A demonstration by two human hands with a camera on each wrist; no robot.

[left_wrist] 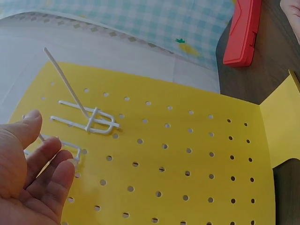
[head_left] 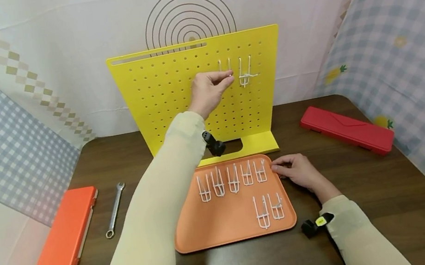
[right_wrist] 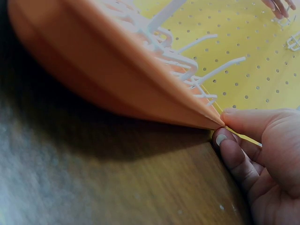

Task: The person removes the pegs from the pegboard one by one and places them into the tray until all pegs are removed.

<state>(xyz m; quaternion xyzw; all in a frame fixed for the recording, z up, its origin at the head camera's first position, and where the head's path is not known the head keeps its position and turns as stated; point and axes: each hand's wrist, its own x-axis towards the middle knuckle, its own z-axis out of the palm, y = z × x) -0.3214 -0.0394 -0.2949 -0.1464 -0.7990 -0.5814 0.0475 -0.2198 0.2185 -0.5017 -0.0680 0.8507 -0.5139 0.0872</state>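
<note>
At the yellow pegboard (head_left: 172,92), my left hand (head_left: 207,91) pinches a white wire pegboard hook (left_wrist: 70,146) between thumb and fingers. The hook's two upper prongs show at the board above the fingertips; the hand hides part of the rest. Just right of it hangs another white wire hook (head_left: 245,73), its single arm sticking out toward me. My right hand (head_left: 297,172) is at the upper right of the orange tray (head_left: 220,229), pinching the rim between thumb and forefinger. Several more white hooks (head_left: 233,180) lie in the tray, most in a row along its far side.
To the left, a combination wrench (head_left: 115,209) lies beside an orange-red case (head_left: 64,241). A red case (head_left: 347,128) rests at the back right of the dark wooden table (head_left: 402,208). The pegboard stands on its foot behind the tray, with cloth (head_left: 292,6) hanging behind and at the sides.
</note>
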